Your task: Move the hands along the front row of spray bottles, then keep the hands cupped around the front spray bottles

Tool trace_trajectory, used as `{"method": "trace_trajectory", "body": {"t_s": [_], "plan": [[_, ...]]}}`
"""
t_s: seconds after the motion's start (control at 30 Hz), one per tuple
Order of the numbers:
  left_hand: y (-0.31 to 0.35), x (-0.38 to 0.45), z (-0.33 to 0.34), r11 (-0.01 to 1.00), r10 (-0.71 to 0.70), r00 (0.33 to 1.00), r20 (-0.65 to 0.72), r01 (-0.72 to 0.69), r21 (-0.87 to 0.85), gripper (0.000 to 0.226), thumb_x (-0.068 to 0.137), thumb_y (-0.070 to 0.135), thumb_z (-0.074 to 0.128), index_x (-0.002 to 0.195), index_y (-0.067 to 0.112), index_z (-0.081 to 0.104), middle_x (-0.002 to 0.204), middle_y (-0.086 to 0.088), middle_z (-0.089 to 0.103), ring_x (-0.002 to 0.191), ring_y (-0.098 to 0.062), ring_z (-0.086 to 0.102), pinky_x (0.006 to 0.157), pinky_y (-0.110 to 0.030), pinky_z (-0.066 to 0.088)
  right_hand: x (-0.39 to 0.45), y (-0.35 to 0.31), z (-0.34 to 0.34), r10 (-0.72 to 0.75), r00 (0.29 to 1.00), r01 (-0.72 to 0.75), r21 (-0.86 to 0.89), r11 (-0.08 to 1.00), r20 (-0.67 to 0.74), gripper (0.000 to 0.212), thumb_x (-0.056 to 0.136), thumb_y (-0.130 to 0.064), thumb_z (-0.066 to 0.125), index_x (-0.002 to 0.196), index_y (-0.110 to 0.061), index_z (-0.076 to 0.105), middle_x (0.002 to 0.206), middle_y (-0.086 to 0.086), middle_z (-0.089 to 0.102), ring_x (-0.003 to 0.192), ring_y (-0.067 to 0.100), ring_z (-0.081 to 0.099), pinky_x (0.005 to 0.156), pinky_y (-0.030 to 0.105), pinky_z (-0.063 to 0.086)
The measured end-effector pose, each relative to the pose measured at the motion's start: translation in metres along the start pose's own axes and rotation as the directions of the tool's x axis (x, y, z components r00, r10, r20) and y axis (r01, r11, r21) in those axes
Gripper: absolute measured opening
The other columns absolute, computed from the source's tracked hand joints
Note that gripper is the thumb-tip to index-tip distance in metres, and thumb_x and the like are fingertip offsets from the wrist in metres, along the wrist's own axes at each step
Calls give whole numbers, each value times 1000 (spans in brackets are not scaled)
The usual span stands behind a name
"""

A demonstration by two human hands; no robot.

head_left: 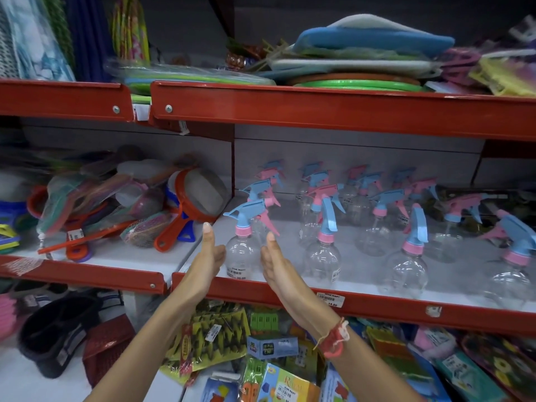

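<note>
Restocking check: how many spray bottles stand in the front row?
4 spray bottles: one between the left hand and right hand, one beside it, two further right. More behind, some perhaps hidden.

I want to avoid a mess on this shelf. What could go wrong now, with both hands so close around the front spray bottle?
1. The spray bottle stands near the shelf edge; a push from the open left hand or right hand could tip it off.
2. Its pink trigger points toward the neighbouring bottle, so lifting it sideways may knock that one into the crowded rows behind.
</note>
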State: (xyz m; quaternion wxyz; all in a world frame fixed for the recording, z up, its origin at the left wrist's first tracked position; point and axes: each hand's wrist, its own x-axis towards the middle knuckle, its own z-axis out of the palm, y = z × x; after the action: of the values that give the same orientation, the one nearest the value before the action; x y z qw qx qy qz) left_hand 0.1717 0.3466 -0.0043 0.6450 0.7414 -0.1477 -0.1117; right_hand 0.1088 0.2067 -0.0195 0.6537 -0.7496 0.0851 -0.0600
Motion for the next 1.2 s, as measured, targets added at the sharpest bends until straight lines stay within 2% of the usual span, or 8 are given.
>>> {"method": "trace_trajectory", "body": {"t_s": [0.23,0.4,0.5,0.67,0.8,0.9,1.0,1.2], "plan": [[-4,-1,1,1000,11,1000,9,-11,-22,97,82,70,3,143,0,33,153,-17,36,141,-24,37,120,-37,21,-4,3,1,10,1000,-9,-29,1000,13,107,66,-93,20,152,-28,19,162,-2,20,147,13,21,121,44,18],[-6,-8,4,997,66,989,-134,-72,-36,129,50,100,13,143,14,39,153,-8,39,140,-22,38,119,-47,22,-11,6,-10,-21,1000,22,-46,999,14,106,67,-93,21,151,-29,22,161,-6,22,147,11,22,122,44,17],[-9,-18,14,964,251,913,-321,-266,-5,85,80,81,20,121,19,61,128,-6,62,118,-21,56,103,-41,41,-27,4,-26,-177,983,177,-4,984,-48,87,78,-80,29,142,-22,46,149,-4,48,136,9,44,116,35,32],[4,-30,44,922,350,899,-265,-381,-73,46,100,33,34,86,7,69,91,-7,74,88,-20,69,86,-37,53,-52,9,-66,-391,775,486,71,871,-497,44,97,-39,42,86,-9,73,86,8,77,84,21,72,79,29,57],[1,-30,81,952,281,954,-106,-291,-99,50,99,38,34,85,8,71,88,-6,77,86,-17,72,86,-35,54,-51,15,-97,-369,601,481,-48,875,-709,34,101,-29,39,84,-17,66,87,2,70,89,21,66,83,29,51],[2,-33,104,973,214,976,-40,-216,-83,51,97,46,32,87,14,70,95,-3,76,93,-16,71,97,-39,51,-29,19,-119,-208,738,265,-8,964,-642,32,100,-39,36,102,-20,61,111,2,65,110,22,60,91,32,44],[0,-34,115,986,162,987,-19,-163,-22,58,91,61,28,89,21,70,99,0,74,99,-14,68,102,-43,47,-7,17,-130,-11,929,83,181,980,-369,44,100,-46,28,118,-16,55,132,7,57,122,20,51,104,36,37],[7,-42,126,995,97,995,-5,-97,4,80,67,80,20,99,21,64,105,-3,69,106,-17,64,108,-44,42,-12,8,-132,38,995,-18,213,977,-91,70,96,-57,20,139,-8,45,139,6,54,128,17,49,113,32,31]]}}
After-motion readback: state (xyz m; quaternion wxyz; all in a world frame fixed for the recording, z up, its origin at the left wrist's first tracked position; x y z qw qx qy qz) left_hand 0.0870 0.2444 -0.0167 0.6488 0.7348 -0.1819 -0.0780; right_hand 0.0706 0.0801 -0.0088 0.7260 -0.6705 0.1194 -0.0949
